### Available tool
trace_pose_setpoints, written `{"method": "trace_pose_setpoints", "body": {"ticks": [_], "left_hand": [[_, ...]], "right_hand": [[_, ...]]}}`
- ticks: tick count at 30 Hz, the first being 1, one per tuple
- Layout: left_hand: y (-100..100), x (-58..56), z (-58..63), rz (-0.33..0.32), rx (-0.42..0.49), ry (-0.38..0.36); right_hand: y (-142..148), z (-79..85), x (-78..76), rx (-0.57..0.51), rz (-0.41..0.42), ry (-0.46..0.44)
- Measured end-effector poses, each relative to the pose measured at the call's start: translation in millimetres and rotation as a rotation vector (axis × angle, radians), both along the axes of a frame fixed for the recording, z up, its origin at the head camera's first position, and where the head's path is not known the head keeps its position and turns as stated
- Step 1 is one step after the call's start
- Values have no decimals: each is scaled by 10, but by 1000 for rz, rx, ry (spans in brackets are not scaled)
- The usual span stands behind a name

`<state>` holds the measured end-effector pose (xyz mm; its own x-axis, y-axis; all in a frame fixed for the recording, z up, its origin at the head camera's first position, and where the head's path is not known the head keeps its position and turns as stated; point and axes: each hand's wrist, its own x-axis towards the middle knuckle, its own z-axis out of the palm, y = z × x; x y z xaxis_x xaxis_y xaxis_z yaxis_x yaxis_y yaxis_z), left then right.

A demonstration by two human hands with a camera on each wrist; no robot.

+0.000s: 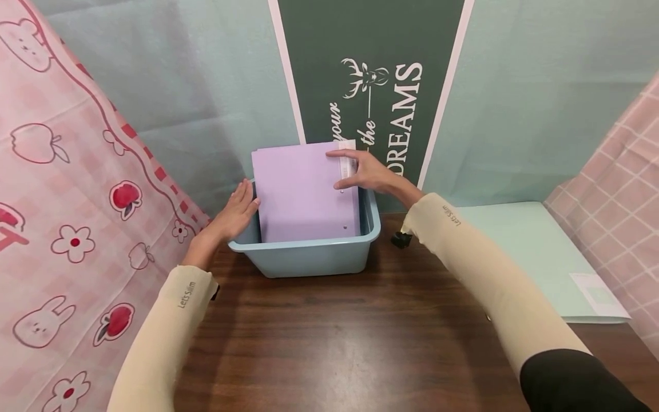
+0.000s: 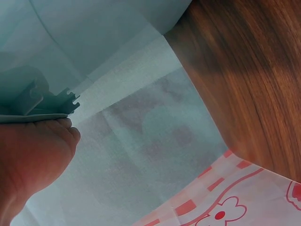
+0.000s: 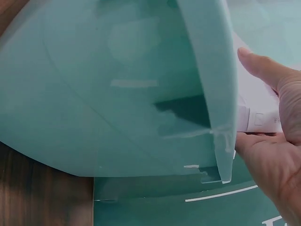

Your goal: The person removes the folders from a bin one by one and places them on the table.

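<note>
A light-purple folder [image 1: 304, 194] with a white label strip stands upright, leaning back, in a blue plastic tub [image 1: 309, 260]. A second edge shows behind its top left corner. My right hand [image 1: 362, 171] holds the folder's right edge near the label, its fingers bent round it. In the right wrist view, thumb and fingers of that hand [image 3: 277, 113] lie on either side of the labelled part [image 3: 261, 117]. My left hand [image 1: 237, 212] lies over the tub's left rim with its fingers straight, their tips near the folder's left edge. Those fingertips are hidden in the left wrist view.
A pale green folder [image 1: 520, 246] with a white label lies on the brown wooden table [image 1: 350, 337] at the right, partly behind my right sleeve. Printed cloth hangs at the back [image 1: 206, 86] and a pink patterned cloth [image 1: 77, 189] at the left.
</note>
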<state>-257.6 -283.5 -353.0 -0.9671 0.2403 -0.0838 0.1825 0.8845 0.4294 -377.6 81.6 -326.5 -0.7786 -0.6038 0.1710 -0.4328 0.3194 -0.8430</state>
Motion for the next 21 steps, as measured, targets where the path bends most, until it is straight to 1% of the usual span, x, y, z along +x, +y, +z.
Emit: {"method": "trace_pose_setpoints", "body": {"ticks": [4, 8, 14, 21], "left_hand": [[-11, -8, 0, -2, 2, -5], [-14, -8, 3, -4, 1, -8], [-1, -12, 15, -7, 4, -3], [3, -9, 33, -17, -20, 1]], "right_hand": [[-15, -10, 28, -16, 14, 19], [-20, -32, 59, -21, -4, 42], [-21, -60, 102, -37, -41, 50], [0, -61, 136, -53, -124, 78]]}}
